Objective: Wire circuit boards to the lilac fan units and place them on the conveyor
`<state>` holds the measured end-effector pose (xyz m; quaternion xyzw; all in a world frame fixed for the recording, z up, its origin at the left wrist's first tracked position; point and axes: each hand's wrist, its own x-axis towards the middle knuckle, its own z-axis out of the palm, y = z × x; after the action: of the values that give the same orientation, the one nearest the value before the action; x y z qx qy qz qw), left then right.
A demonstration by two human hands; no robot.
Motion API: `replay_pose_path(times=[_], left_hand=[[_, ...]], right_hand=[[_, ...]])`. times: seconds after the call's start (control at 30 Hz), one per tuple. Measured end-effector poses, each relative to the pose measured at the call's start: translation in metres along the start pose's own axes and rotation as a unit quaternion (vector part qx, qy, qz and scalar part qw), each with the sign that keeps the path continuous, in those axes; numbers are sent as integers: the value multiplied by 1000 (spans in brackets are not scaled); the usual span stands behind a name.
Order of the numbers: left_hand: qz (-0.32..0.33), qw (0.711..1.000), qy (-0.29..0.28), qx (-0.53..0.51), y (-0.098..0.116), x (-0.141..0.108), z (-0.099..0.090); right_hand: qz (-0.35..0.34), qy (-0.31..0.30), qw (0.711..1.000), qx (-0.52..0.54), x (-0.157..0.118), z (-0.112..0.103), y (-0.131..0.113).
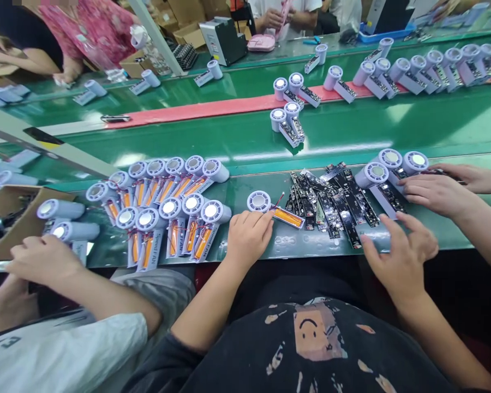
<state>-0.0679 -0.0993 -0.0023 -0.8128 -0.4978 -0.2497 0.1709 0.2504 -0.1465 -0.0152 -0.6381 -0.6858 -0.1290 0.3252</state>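
My left hand (249, 237) is closed on a pale lavender handheld fan (259, 201) at the bench edge. Its open handle points right, showing an orange battery (288, 216) and thin red and black wires. My right hand (403, 254) is in the air with thumb and fingers apart, holding nothing. Its thumb is near the lower right end of a pile of black circuit boards (331, 199). Just beyond its fingertips lies a fan with a board in its handle (387, 199).
On the left are rows of fans with orange batteries (147, 218). A co-worker's hands (437, 191) touch fans on the right; another person's hand (45, 259) is at the left beside a cardboard box (24, 196). Behind runs a green conveyor (188, 128) carrying more fans.
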Motion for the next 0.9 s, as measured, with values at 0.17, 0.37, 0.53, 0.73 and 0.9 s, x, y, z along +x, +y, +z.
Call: replay_pose_path(times=[0.17, 0.37, 0.53, 0.73, 0.9], left_hand=[[-51, 996, -65, 36, -1, 14, 1], [38, 997, -45, 44, -15, 13, 6], [43, 997, -56, 27, -19, 17, 3], [-11, 991, -37, -129, -15, 4, -7], [-116, 967, -9, -227, -2, -13, -15]], right_hand=[[-133, -1, 988, 83, -3, 4, -43], [-136, -43, 977, 157, -9, 15, -57], [-132, -66, 968, 201, -11, 17, -59], [-132, -94, 959, 232, -15, 17, -63], [-174, -123, 939, 269, -11, 18, -75]])
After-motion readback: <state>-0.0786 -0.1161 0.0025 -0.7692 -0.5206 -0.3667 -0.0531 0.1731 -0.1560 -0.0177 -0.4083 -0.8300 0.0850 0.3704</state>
